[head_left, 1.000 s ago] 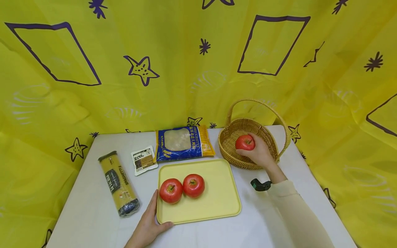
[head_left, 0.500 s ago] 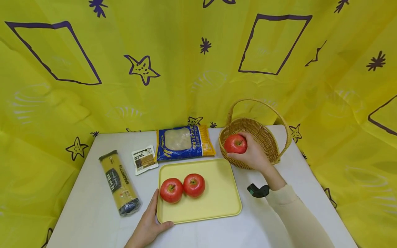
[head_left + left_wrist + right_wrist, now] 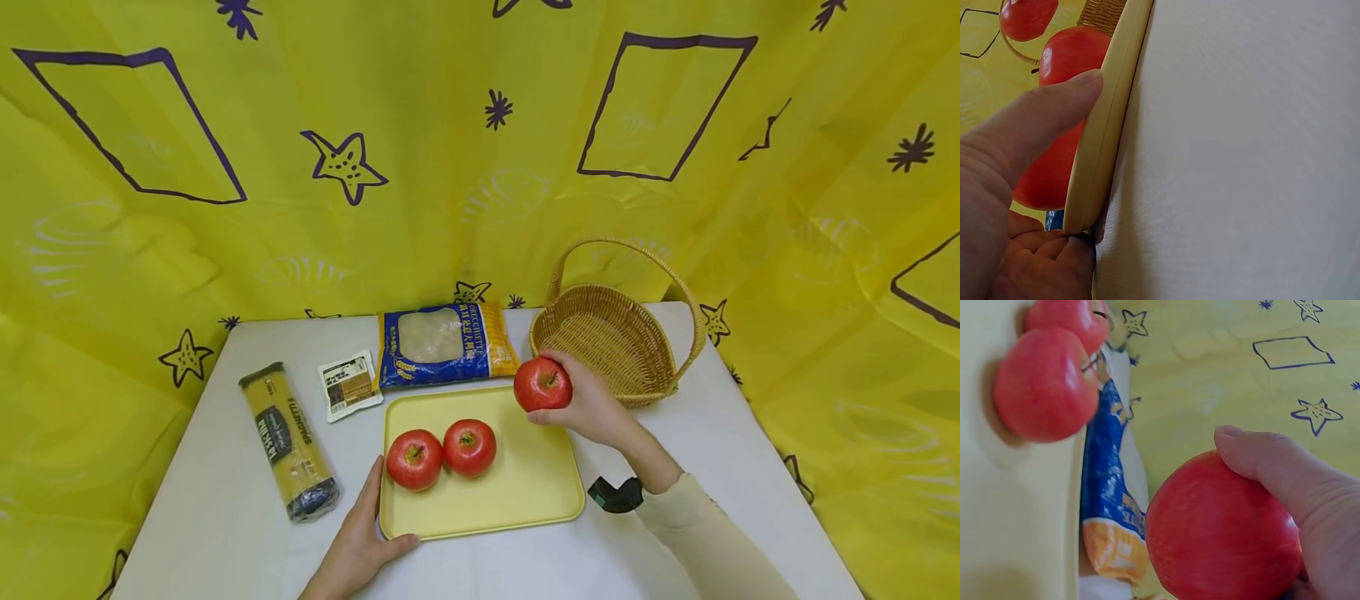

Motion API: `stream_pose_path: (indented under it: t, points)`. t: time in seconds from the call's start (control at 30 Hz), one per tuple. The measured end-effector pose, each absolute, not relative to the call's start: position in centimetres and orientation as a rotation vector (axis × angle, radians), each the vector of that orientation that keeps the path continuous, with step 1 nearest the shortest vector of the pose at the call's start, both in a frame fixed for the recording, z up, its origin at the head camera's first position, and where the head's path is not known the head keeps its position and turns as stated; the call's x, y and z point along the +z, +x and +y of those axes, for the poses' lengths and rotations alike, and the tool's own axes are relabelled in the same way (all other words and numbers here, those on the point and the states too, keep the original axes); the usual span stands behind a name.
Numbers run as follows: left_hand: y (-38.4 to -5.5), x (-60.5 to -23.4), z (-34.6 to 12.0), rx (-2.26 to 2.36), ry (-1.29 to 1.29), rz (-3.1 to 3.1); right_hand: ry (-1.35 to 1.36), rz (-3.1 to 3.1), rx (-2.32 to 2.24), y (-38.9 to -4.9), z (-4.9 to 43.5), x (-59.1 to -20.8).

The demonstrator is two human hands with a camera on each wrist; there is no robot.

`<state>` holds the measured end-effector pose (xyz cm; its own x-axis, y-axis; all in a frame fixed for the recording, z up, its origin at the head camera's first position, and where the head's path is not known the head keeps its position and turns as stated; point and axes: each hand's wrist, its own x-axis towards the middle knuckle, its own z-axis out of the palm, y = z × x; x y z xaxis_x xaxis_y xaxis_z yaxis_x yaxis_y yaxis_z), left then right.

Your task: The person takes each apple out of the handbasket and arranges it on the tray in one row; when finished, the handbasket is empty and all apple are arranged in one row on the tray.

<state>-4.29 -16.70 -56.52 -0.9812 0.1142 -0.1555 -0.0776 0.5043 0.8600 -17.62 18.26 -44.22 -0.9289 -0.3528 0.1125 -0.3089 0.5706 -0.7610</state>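
My right hand (image 3: 588,404) grips a red apple (image 3: 543,384) between thumb and fingers, above the back right corner of the yellow tray (image 3: 517,492). In the right wrist view the held apple (image 3: 1222,534) fills the lower middle, with the thumb laid over its side. Two more red apples, a left one (image 3: 415,460) and a right one (image 3: 469,447), sit side by side on the tray's left half. My left hand (image 3: 356,537) holds the tray's front left corner, thumb on the front rim (image 3: 1100,150) and fingers along the left side.
A wicker basket (image 3: 600,333) with a tall handle stands at the back right. Behind the tray lies a blue and yellow pasta bag (image 3: 442,346), with a small white pouch (image 3: 350,386) beside it. A spaghetti pack (image 3: 288,442) lies at the left. A yellow curtain (image 3: 420,250) hangs behind.
My right hand has carried the apple from inside the basket leftward and toward me, out over the tray. The left hand and the two apples on the tray stay put.
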Motion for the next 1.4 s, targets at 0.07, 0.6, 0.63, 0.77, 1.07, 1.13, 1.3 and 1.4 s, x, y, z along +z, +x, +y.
stream_pose_path:
  t: [0.07,0.6,0.63,0.77,1.07,1.13,1.3,1.4]
  points:
    - [-4.3,-56.5,-16.7,1.47,0.031,2.554,-0.594,2.73,-1.298,-17.2,18.0,-44.7]
    - [-4.2,-56.5,-16.7,1.475,0.05,2.574,-0.65,2.603,-1.296,-14.8,17.1,-48.6]
    - [-4.2,-56.5,-16.7,1.474,0.049,2.575,-0.642,2.6,-1.295,-14.7,17.2,-48.8]
    - [-4.2,-56.5,-16.7,1.474,0.049,2.577,-0.604,2.589,-1.287,-14.6,17.2,-49.8]
    - [-4.3,-56.5,-16.7,1.481,0.05,2.572,-0.572,2.561,-1.277,-14.6,17.5,-51.3]
    - [-4.3,-56.6,-16.7,1.482,0.052,2.571,-0.57,2.56,-1.271,-14.6,17.5,-51.5]
    - [-4.3,-56.6,-16.7,1.485,0.06,2.575,-0.574,2.57,-1.26,-14.7,17.5,-51.8]
    - [-4.3,-56.7,-16.7,1.487,0.059,2.575,-0.578,2.57,-1.259,-14.7,17.4,-52.0]
